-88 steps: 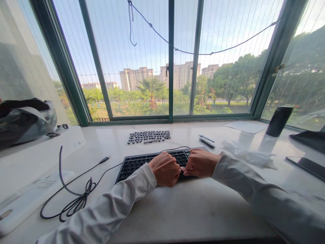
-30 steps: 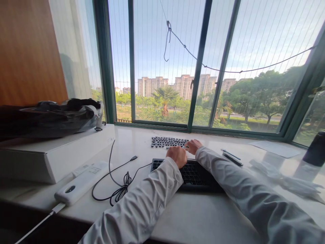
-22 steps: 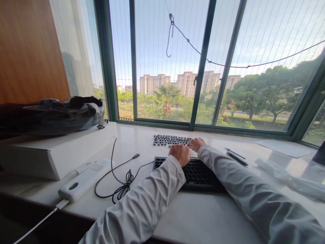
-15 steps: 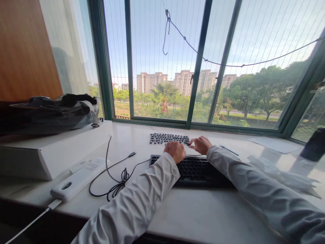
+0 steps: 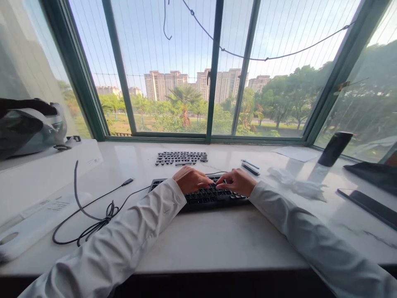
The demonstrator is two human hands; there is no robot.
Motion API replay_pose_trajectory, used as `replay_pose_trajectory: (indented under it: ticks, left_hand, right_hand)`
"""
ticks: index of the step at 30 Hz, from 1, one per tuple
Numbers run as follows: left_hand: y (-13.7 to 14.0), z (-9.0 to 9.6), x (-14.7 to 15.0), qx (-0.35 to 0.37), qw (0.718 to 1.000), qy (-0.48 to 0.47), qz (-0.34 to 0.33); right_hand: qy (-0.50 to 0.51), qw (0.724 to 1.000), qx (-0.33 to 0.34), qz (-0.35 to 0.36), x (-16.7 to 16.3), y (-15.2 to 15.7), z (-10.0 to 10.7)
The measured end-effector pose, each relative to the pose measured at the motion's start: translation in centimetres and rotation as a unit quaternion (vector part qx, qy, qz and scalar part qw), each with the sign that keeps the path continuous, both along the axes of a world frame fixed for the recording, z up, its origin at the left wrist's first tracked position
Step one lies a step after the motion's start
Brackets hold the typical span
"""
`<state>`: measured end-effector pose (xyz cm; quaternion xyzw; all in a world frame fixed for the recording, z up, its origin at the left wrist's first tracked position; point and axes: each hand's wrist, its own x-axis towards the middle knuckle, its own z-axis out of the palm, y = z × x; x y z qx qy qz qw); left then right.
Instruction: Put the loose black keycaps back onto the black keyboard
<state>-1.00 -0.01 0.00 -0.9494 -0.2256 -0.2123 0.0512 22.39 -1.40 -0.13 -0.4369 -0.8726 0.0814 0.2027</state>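
Note:
A black keyboard (image 5: pixel 214 203) lies on the white counter in front of me, with part of its key area covered by my hands. My left hand (image 5: pixel 192 181) reaches over it from the left, thumb and fingers drawn together. From the right comes my right hand (image 5: pixel 237 182), its thumb and forefinger pinched. Their fingertips almost meet over the upper key rows, around a small dark keycap (image 5: pixel 214 181). Which fingers carry it is hard to see. Behind the keyboard, loose black keycaps (image 5: pixel 181 157) lie in rows.
Left are a coiled black cable (image 5: pixel 107 215), a white power strip (image 5: pixel 34 223) and a white box (image 5: pixel 83 155). To the right lie pens (image 5: pixel 250 167), a crumpled plastic bag (image 5: pixel 297 184), a phone (image 5: pixel 369 205) and a dark cylinder (image 5: pixel 335 149). Windows stand behind.
My view has swung to the right. Both hands have come back from the edge of the loose keycaps to the keyboard, with their fingertips close together.

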Motion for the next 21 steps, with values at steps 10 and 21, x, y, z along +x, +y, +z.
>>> replay_pose_trajectory:
  ticks: [10,21]
  left_hand:
    - [-0.9,0.3,0.7,-0.095,0.993,-0.04,-0.059]
    - [-1.4,0.9,0.5,-0.137,0.99,-0.006,-0.017]
  right_hand:
    - [0.046,0.994,-0.085,0.05,-0.1,-0.2,-0.7]
    - [0.046,0.99,-0.116,0.072,-0.8,-0.6,-1.1]
